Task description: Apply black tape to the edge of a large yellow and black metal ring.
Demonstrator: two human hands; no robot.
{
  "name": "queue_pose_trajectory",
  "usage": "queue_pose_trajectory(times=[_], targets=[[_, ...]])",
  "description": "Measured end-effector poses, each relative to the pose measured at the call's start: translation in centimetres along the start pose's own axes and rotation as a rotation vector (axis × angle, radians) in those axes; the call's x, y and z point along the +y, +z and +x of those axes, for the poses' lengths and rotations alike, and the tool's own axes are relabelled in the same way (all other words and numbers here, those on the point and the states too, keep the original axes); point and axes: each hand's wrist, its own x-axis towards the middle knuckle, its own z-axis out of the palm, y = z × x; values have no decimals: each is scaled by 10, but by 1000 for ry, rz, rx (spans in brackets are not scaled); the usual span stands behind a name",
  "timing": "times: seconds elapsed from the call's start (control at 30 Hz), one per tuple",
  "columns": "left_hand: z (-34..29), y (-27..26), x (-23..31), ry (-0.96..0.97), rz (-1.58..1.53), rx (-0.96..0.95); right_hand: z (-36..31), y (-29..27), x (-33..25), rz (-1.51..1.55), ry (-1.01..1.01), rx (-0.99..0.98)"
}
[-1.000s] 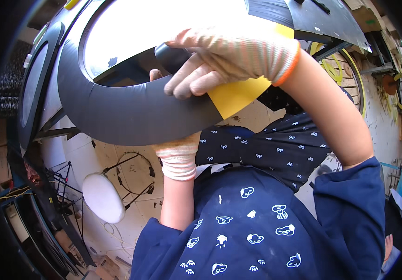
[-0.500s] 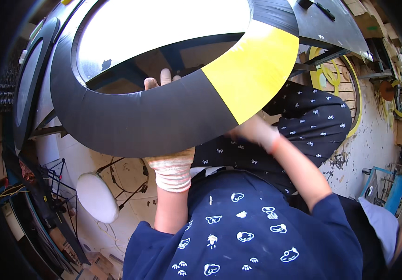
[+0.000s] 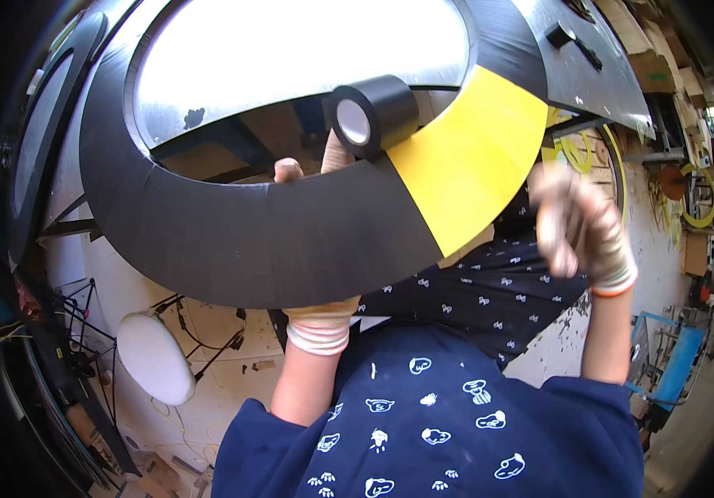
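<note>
A large flat ring (image 3: 241, 241), covered in smooth black with one yellow section (image 3: 477, 158), lies across the view in front of me. From underneath, my left hand (image 3: 322, 319), in a pale knitted glove, grips its near side; fingertips show through the central opening, while the palm is hidden. A roll of black tape (image 3: 394, 108) rests at the ring's inner edge, close to the yellow section, with a left fingertip against or just behind it. Off the ring's right side, my gloved right hand (image 3: 581, 224) is in the air, its fingers smeared by motion.
Beyond the ring stands a metal-topped table (image 3: 622, 91) with a small black roll (image 3: 560, 33) on it. A round white stool (image 3: 156, 358) is at the lower left. Another black oval frame (image 3: 54, 124) leans at far left. A blue metal frame (image 3: 676, 365) stands at right.
My right hand has come out from beneath the ring and swung right. The tape roll now shows at the inner edge. The ring has shifted slightly toward me.
</note>
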Motion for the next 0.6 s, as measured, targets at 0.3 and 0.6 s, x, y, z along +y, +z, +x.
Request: queue_pose_trajectory(times=[0.3, 0.6], targets=[[19, -3, 14, 377, 1476, -97, 144, 83, -7, 692, 316, -542], [15, -12, 32, 471, 2397, -299, 8, 93, 103, -78, 545, -13]])
